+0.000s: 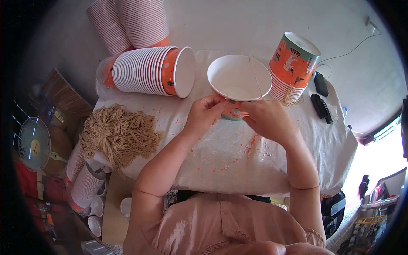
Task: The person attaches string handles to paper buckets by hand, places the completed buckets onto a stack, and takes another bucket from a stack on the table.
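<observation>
From the head-worn view I watched a person at a table under a creased whitish cloth (pixel 314 153). A round paper bucket (pixel 233 80), white-lipped and patterned orange and green, stood upright there, mouth up; I took it as my clock's centre. A thin beige cord (pixel 256 78) crossed its mouth from twelve-thirty to five o'clock.

The left hand (pixel 205 114) was at seven o'clock, thumb and fingers bunched close together at the wall below the lip. The right hand (pixel 272 119) was at five, fingers bent against the same wall. Whether either was clamped on the cord, I could not tell.

At nine o'clock lay a sideways stack of nested white-rimmed orange buckets (pixel 146 71); at eight, a tangled heap of tan twine (pixel 121 136). An upside-down orange-and-green bucket stack (pixel 293 63) stood near three. Small orange and white dots (pixel 253 142) were scattered about five-thirty.
</observation>
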Action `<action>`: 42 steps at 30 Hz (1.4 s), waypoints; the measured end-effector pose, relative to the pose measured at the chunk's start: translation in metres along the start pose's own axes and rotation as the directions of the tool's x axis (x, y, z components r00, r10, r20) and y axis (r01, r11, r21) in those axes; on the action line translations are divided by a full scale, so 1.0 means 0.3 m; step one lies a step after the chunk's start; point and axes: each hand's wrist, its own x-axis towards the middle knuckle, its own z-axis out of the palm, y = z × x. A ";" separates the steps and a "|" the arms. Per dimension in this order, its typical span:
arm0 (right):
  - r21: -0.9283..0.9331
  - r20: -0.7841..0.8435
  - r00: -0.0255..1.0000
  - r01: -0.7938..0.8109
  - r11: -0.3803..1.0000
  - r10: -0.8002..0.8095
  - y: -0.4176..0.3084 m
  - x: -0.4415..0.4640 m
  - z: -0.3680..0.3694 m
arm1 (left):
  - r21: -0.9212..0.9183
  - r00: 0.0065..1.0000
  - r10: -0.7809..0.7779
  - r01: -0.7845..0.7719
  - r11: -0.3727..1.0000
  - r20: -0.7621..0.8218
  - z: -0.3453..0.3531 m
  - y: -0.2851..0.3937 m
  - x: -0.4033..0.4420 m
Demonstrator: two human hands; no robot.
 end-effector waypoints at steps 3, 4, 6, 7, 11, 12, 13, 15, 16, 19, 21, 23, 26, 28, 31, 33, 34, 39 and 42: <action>0.093 -0.135 0.982 0.142 0.985 -0.129 -0.025 0.014 0.015 | -0.042 1.000 -0.013 0.013 0.999 0.014 0.003 0.007 -0.003; 0.148 -0.165 0.972 0.192 0.970 -0.167 -0.027 0.015 0.020 | -0.097 0.999 -0.034 0.037 0.995 0.034 0.004 0.009 -0.005; 0.136 -0.156 0.976 0.171 0.976 -0.150 -0.022 0.011 0.033 | -0.152 0.997 -0.053 0.061 0.986 0.061 -0.007 0.006 -0.003; 0.123 -0.147 0.980 0.151 0.981 -0.132 -0.020 0.009 0.039 | -0.206 0.994 -0.070 0.087 0.975 0.088 -0.011 0.006 -0.002; 0.079 -0.140 0.981 0.147 0.986 -0.135 -0.016 0.006 0.050 | -0.182 0.993 -0.081 0.095 0.979 0.084 0.001 0.014 -0.009; 0.075 -0.084 0.991 0.112 0.991 -0.106 -0.018 0.005 0.053 | -0.140 0.997 -0.067 0.072 0.988 0.041 0.015 0.016 -0.014; 0.070 -0.027 0.997 0.078 0.995 -0.076 -0.020 0.005 0.055 | -0.096 0.999 -0.051 0.051 0.994 -0.002 0.022 0.017 -0.018; 0.096 -0.085 0.991 0.112 0.989 -0.104 -0.025 0.007 0.052 | -0.109 0.999 -0.039 0.040 0.993 0.010 0.013 0.001 -0.012; 0.119 -0.144 0.981 0.146 0.982 -0.128 -0.027 0.008 0.051 | -0.122 0.999 -0.026 0.029 0.992 0.024 0.009 -0.005 -0.009; 0.061 -0.165 0.969 0.194 0.979 -0.182 -0.029 0.013 0.061 | -0.141 0.999 -0.033 0.031 0.990 -0.009 0.013 -0.012 -0.007; 0.091 -0.135 0.973 0.202 0.975 -0.189 -0.026 0.013 0.073 | -0.103 0.999 -0.028 0.024 0.994 -0.037 0.023 0.002 -0.008; 0.122 -0.105 0.974 0.211 0.970 -0.199 -0.026 0.015 0.091 | -0.065 0.997 -0.022 0.017 0.998 -0.069 0.024 0.020 -0.011; 0.030 -0.057 0.972 0.232 0.972 -0.230 -0.026 0.015 0.107 | -0.059 0.995 -0.011 0.005 0.998 -0.097 0.022 0.036 -0.010; 0.029 -0.121 0.959 0.261 0.965 -0.256 -0.023 0.016 0.102 | -0.033 0.996 0.022 -0.025 0.999 -0.086 0.023 0.038 -0.010; 0.020 -0.098 0.963 0.255 0.967 -0.252 -0.030 0.017 0.100 | 0.018 0.995 0.053 -0.052 0.998 -0.081 0.023 0.034 -0.007; 0.023 -0.105 0.960 0.264 0.964 -0.260 -0.029 0.017 0.107 | 0.040 0.993 0.080 -0.077 0.996 -0.082 0.028 0.037 -0.009; 0.027 -0.110 0.957 0.272 0.962 -0.267 -0.029 0.017 0.111 | 0.060 0.991 0.105 -0.100 0.993 -0.081 0.032 0.038 -0.010; 0.111 -0.121 0.967 0.237 0.965 -0.223 -0.026 0.016 0.120 | 0.059 0.991 0.096 -0.090 0.994 -0.097 0.026 0.028 0.003; 0.130 -0.100 0.969 0.238 0.963 -0.226 -0.021 0.018 0.116 | 0.011 0.992 0.086 -0.086 0.996 -0.092 0.026 0.022 0.010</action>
